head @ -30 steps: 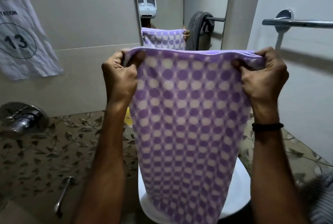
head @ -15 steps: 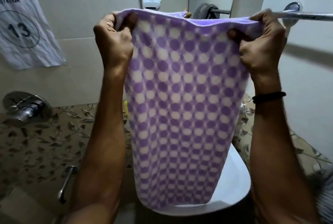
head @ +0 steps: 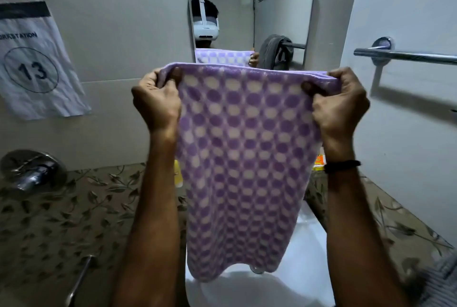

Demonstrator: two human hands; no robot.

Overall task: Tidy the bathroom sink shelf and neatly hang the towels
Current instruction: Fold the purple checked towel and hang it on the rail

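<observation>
A purple-and-white checked towel (head: 242, 158) hangs folded in front of me, stretched flat between both hands above the white sink (head: 309, 264). My left hand (head: 158, 101) grips its top left corner. My right hand (head: 338, 106) grips the top right corner. A chrome towel bar (head: 405, 55) runs along the right wall, to the right of my right hand and slightly higher. The towel hides most of the sink shelf; a yellow bottle (head: 178, 175) and an orange packet (head: 320, 160) peek out at its edges.
A mirror (head: 279, 5) on the wall ahead reflects a grey towel bunched on a bar. A paper sign marked 13 (head: 37, 64) hangs at the left. A chrome tap fitting (head: 29, 173) and a lever (head: 79, 279) sit low on the left tiled wall.
The towel and both hands sit lower in the frame than half a second ago, about level with a second ago. The mirror is now in full view. Both grips are unchanged.
</observation>
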